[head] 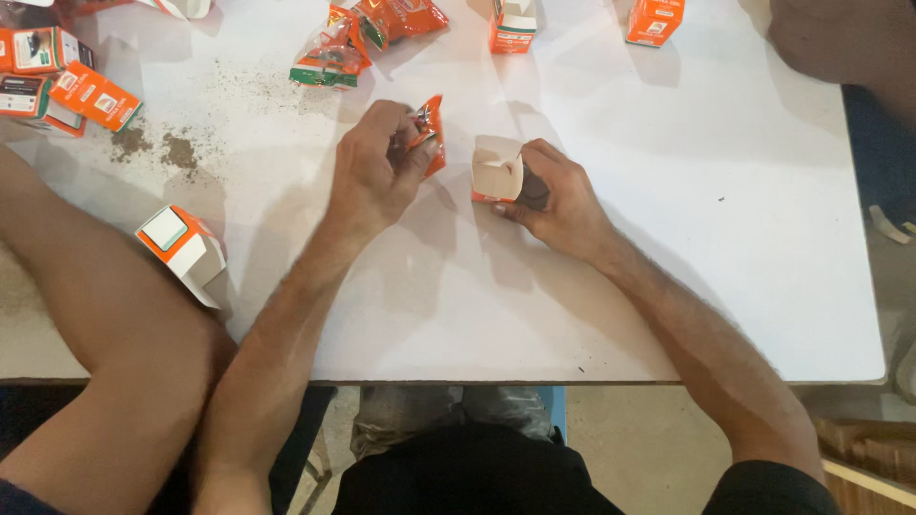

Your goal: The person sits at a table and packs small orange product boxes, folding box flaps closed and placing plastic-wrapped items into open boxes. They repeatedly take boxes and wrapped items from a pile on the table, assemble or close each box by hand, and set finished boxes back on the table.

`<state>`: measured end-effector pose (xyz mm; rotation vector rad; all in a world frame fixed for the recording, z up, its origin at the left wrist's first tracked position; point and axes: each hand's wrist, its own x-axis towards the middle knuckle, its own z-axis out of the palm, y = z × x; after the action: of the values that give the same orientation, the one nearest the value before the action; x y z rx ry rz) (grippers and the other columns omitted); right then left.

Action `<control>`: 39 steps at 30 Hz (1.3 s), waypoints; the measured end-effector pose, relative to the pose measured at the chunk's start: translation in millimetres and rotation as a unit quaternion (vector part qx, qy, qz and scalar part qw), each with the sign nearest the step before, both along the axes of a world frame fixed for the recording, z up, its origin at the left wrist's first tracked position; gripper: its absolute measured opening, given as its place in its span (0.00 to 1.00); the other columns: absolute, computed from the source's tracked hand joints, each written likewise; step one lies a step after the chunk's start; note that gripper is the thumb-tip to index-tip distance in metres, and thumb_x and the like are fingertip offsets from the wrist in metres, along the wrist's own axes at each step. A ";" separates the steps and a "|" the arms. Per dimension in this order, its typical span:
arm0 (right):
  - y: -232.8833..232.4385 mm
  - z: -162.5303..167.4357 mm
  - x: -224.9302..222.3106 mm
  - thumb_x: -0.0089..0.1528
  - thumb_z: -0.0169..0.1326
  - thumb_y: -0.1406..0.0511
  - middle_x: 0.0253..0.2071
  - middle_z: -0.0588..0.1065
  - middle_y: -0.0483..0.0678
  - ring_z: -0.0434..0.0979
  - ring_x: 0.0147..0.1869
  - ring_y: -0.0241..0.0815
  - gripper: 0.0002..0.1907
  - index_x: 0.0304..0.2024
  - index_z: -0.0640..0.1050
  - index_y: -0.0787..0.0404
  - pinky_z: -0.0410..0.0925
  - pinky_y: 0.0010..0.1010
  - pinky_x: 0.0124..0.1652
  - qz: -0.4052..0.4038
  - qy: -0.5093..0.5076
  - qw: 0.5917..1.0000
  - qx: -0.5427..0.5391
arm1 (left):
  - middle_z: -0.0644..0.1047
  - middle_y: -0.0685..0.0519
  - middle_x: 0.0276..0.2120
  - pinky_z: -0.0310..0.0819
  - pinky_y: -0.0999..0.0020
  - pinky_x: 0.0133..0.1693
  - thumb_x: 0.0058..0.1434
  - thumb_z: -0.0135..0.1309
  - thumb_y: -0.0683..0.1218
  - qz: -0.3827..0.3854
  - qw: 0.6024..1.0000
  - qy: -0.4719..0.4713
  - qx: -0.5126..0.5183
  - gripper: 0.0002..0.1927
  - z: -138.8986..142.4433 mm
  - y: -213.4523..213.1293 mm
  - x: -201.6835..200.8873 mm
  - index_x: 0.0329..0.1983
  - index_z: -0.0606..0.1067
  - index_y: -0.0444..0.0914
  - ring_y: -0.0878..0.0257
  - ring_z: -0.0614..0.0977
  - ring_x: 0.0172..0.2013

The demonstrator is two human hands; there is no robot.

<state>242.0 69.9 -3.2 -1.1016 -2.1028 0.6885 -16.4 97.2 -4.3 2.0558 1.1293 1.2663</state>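
My left hand is closed around a small orange foil packet, whose top sticks out above my fingers. My right hand grips a small orange carton with its white top flaps open, standing on the white table. The packet is just left of the open carton, a few centimetres apart from it.
Another person's forearm lies across the table's left side, next to an open orange carton. More orange cartons lie at the far left and at the back, with orange packets and spilled dark powder.
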 end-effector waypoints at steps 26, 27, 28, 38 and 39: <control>-2.2 -14.9 -3.8 0.52 0.72 0.70 0.48 0.74 0.53 0.76 0.51 0.54 0.28 0.53 0.74 0.65 0.70 0.40 0.47 -0.039 0.020 0.999 0.007 | 0.50 0.29 0.75 0.27 0.22 0.68 0.77 0.49 0.49 0.013 0.977 0.181 0.116 0.14 -9.2 -17.3 63.5 0.40 0.77 0.36 0.33 0.42 0.76; -0.6 -16.0 -3.4 0.53 0.70 0.72 0.48 0.74 0.53 0.76 0.51 0.54 0.26 0.51 0.74 0.65 0.71 0.40 0.47 -0.045 0.008 0.999 0.017 | 0.52 0.29 0.75 0.27 0.20 0.66 0.76 0.49 0.50 0.029 0.973 0.194 0.125 0.14 -9.0 -14.5 69.1 0.42 0.78 0.36 0.34 0.43 0.75; -0.7 -17.3 -2.9 0.53 0.69 0.73 0.48 0.74 0.52 0.76 0.52 0.54 0.24 0.50 0.75 0.65 0.71 0.40 0.48 -0.049 -0.004 0.998 0.024 | 0.53 0.29 0.74 0.28 0.19 0.65 0.76 0.49 0.50 0.045 0.968 0.208 0.131 0.13 -9.2 -13.6 76.5 0.43 0.78 0.37 0.34 0.44 0.75; -1.6 -6.7 -7.4 0.52 0.71 0.72 0.46 0.72 0.54 0.75 0.49 0.56 0.25 0.48 0.73 0.66 0.70 0.42 0.45 -0.055 -0.001 0.998 0.014 | 0.59 0.33 0.71 0.46 0.32 0.73 0.70 0.54 0.62 0.066 0.992 0.062 0.085 0.33 -22.3 -18.8 61.7 0.62 0.72 0.29 0.36 0.49 0.76; -2.4 -6.1 -8.2 0.53 0.71 0.71 0.46 0.73 0.54 0.75 0.49 0.56 0.25 0.49 0.74 0.65 0.70 0.42 0.45 -0.051 0.001 0.999 0.016 | 0.58 0.33 0.72 0.45 0.31 0.72 0.70 0.55 0.62 0.063 0.990 0.074 0.103 0.30 -23.2 -18.5 58.6 0.58 0.74 0.30 0.35 0.48 0.75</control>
<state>233.8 67.5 -9.4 -1.1801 -2.0329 0.6049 42.1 78.7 -27.5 2.2934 1.2567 1.3589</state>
